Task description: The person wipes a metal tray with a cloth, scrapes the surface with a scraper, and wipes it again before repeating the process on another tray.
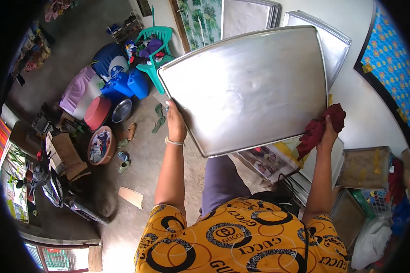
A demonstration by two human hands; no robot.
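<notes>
A large metal baking tray [250, 91] is held up tilted in front of me, its broad silvery face towards me. My left hand [175, 123] grips its left edge, the thumb up along the rim. At the lower right corner, my right hand [328, 134] is closed around a crumpled dark red cloth [312, 134], which lies against the tray's edge. The fingers behind the cloth are partly hidden. Behind the raised tray, more metal trays [248, 18] lean upright against the white wall.
A green plastic chair [157, 36] heaped with clothes stands ahead. Blue jugs [138, 84], a red tub [97, 113] and a basin of laundry [108, 157] sit to the left, near slippers and a motorcycle [54, 186]. At right are a brownish tray [363, 166] and a white sack [371, 243].
</notes>
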